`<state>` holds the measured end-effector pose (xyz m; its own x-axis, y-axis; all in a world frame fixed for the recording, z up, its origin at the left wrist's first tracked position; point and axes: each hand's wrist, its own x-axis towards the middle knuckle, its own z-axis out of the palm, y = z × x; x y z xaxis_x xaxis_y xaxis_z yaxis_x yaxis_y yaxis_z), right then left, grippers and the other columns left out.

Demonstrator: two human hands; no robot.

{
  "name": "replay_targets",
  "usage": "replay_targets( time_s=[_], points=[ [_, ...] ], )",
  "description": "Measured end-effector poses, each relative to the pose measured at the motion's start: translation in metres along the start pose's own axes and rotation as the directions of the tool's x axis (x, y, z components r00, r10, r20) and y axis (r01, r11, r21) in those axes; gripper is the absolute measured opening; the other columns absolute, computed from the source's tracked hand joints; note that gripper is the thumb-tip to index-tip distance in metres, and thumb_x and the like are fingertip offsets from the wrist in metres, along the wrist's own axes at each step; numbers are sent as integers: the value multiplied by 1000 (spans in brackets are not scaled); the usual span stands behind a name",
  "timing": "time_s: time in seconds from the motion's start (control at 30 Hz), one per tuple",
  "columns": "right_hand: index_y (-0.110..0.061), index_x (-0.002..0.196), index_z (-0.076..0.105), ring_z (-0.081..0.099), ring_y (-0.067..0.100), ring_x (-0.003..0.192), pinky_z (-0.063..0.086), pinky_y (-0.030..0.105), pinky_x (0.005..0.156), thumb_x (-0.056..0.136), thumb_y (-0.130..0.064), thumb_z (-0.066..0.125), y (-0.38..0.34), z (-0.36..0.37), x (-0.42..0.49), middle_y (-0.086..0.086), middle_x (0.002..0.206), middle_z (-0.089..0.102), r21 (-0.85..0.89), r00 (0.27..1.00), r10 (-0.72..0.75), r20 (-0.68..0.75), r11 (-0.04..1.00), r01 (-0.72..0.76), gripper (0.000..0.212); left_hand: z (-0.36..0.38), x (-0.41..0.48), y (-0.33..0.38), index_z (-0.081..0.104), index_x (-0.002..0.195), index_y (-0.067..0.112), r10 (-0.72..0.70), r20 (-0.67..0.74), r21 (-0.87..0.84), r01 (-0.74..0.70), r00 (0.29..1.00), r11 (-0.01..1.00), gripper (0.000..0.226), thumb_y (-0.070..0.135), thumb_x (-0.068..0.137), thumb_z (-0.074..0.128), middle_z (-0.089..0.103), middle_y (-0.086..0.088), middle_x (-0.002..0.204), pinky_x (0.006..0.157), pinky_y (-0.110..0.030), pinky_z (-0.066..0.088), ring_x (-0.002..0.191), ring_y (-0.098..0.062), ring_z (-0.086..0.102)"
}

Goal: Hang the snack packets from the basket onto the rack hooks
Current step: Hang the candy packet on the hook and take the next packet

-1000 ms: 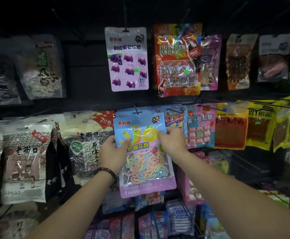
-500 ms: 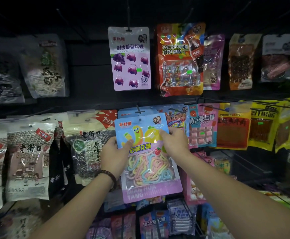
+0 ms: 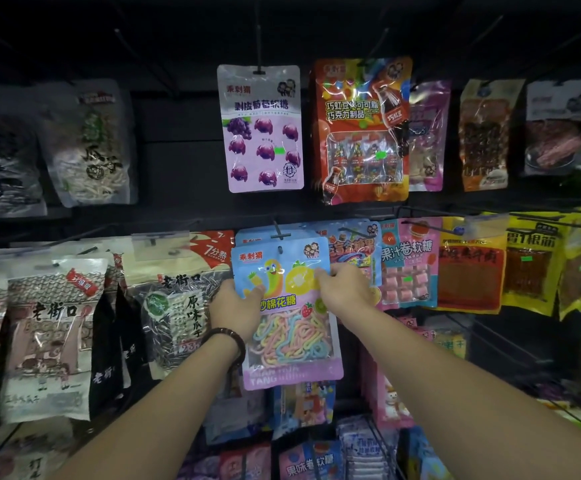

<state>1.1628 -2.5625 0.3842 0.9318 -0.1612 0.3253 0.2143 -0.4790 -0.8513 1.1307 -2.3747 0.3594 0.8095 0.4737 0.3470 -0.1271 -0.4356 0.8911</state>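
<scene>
A blue and pink cotton-candy snack packet (image 3: 287, 327), with pastel strands behind a clear window, is held up against the middle row of the rack. My left hand (image 3: 235, 311) grips its left edge, a dark bead bracelet on the wrist. My right hand (image 3: 346, 287) holds its right side near the top. The packet's hang hole sits just below the black rack hook (image 3: 279, 233). Matching blue packets (image 3: 265, 233) hang on that hook behind it. The basket is not in view.
A purple grape gummy packet (image 3: 263, 129) and an orange chocolate packet (image 3: 361, 131) hang above. Sunflower seed bags (image 3: 53, 337) fill the left side. Pink soft-candy packet (image 3: 408, 263) and yellow snack packets (image 3: 528, 261) hang to the right. More packets (image 3: 311, 462) sit below.
Both hands have kept hold of the packet and shifted it slightly right and up, so its hang hole sits closer under the hook. The camera view shifted a little too.
</scene>
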Motion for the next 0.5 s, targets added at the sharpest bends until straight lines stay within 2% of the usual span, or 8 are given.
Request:
replay_targets(
  time_s=[0.07,0.13,0.2,0.27,0.33,0.4,0.47,0.5],
  points=[
    [-11,77,57,49,23,61,32,32,56,106,-36,57,-1,1,8,9,72,57,-29,1000,2,24,1000,-1,39,5,4,-1,61,110,16,-15,0,4,15,1000,1000,25,37,98,67,69,-1,99,66,-32,46,85,-22,65],
    [-10,92,62,57,24,69,34,29,53,106,-35,59,1,2,12,9,84,64,-116,998,22,66,993,-15,29,9,5,-2,59,112,14,-25,-3,15,25,1000,1000,27,37,99,66,68,-2,98,72,-34,47,89,-28,66],
    [-13,85,52,50,20,65,30,29,50,104,-31,63,4,2,10,2,79,52,-191,994,45,100,981,-25,29,12,3,-6,56,113,10,-47,-4,53,47,999,998,30,35,99,65,65,-5,96,74,-35,45,91,-32,65],
    [-15,80,46,46,16,61,29,30,48,104,-32,64,11,1,3,1,78,49,-242,990,58,126,970,-26,34,15,-4,-10,52,117,5,-99,32,91,96,995,991,35,31,98,67,63,-8,102,76,-34,44,93,-31,61],
    [-13,95,51,48,14,62,30,31,47,103,-35,65,19,-1,-9,1,80,51,-297,988,54,143,955,-9,27,17,-13,-17,46,124,3,-157,81,120,147,984,982,47,30,94,71,63,-14,117,83,-37,50,101,-33,62],
    [-9,110,53,50,12,63,33,30,46,102,-35,67,29,-5,-25,2,84,54,-299,987,53,152,954,-5,30,16,-29,-25,38,135,0,-187,110,144,170,976,975,65,31,91,74,59,-18,133,94,-42,54,114,-38,62],
    [-7,121,54,57,15,69,40,30,51,101,-32,69,43,-9,-46,4,95,60,-266,989,43,139,964,-5,36,10,-53,-30,33,145,1,-159,106,123,146,982,982,75,29,90,75,56,-17,136,98,-43,54,120,-38,61],
    [-8,123,55,61,17,75,44,31,57,101,-31,69,51,-11,-60,4,99,63,-241,991,29,131,970,4,34,6,-68,-32,36,143,4,-114,102,86,105,988,991,70,26,90,76,58,-14,131,96,-43,55,116,-35,63]
  ],
)
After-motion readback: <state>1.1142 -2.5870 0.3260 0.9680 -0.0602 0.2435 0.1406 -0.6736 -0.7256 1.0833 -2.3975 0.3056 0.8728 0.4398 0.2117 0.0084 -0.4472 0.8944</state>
